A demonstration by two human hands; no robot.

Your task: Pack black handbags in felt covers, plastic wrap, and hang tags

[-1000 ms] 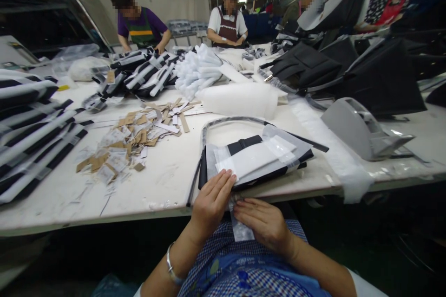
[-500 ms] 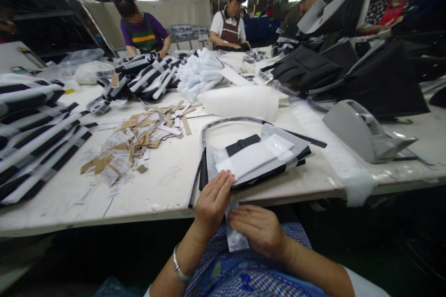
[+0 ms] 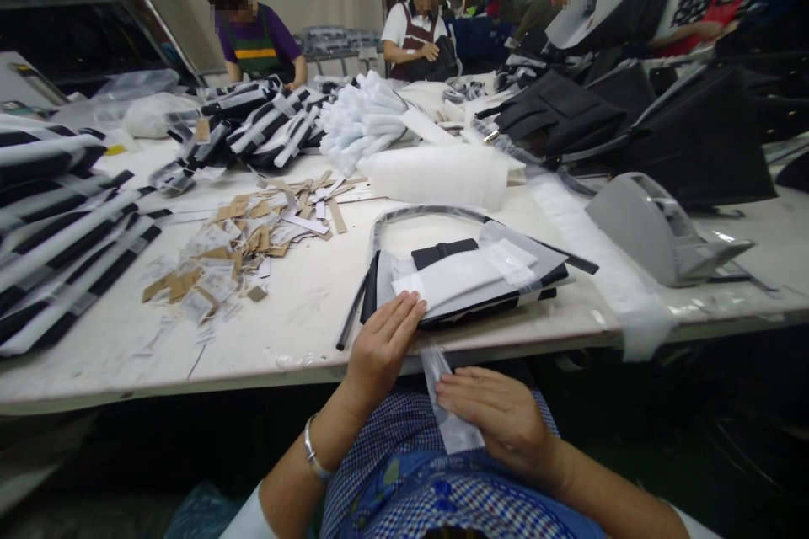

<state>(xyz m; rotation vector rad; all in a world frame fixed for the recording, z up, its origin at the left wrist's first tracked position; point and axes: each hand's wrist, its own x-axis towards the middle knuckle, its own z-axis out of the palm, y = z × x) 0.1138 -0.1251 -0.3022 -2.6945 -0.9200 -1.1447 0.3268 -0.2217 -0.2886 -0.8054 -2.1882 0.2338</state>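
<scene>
A black handbag (image 3: 436, 320) lies at the table's near edge, its long handle (image 3: 430, 210) wrapped in clear film and looped out behind it. On the bag lie a grey sheet (image 3: 543, 251) and a white padded wrap (image 3: 464, 276) with a black strap piece (image 3: 444, 252) showing. My left hand (image 3: 383, 345) rests on the bag's near left corner, fingers stretched flat and close together. In front of the table edge, my right hand (image 3: 499, 413) holds a translucent plastic strip (image 3: 452, 417) that hangs down from under the bag; its thumb is hidden.
Loose brown and white tags (image 3: 253, 232) are heaped left of the bag. Striped wrapped handles (image 3: 76, 261) are piled at far left. Rolled white foam (image 3: 436, 173), a grey shaped panel (image 3: 650, 227) and black bags (image 3: 562, 114) lie beyond. Several people work across the table.
My right hand has moved slightly right with the plastic strip, which now slants more. My left hand stays at the bag's corner. A person opposite has lifted a black item.
</scene>
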